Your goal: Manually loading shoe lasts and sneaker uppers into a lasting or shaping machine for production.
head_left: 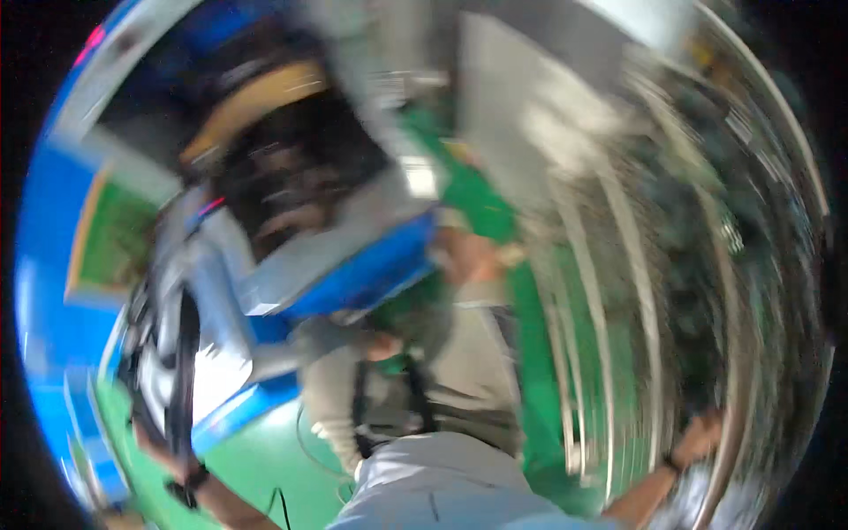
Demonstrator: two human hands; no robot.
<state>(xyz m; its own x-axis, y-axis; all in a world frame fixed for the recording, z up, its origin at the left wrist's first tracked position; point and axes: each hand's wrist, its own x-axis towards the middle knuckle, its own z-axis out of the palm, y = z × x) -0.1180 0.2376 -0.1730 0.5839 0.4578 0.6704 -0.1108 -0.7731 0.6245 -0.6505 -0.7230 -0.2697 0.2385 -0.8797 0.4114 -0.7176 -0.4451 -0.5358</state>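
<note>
Motion blur smears the whole view. My left hand (162, 449), below a dark wristband, is at the lower left against the lower end of a long black curved bar (185, 380). Whether it grips the bar cannot be made out. At the lower right, my right hand (700, 435) is beside a pale upright post (735, 389) of a rack. Its fingers are too blurred to read, and nothing held in it can be distinguished.
Ahead on the left stands a large white and blue machine (353, 274) with a dark opening (300, 168). Pale rack bars (632, 238) run along the right, with dark blurred items behind them. The floor (256, 455) is green, and a thin cable (309, 439) crosses it.
</note>
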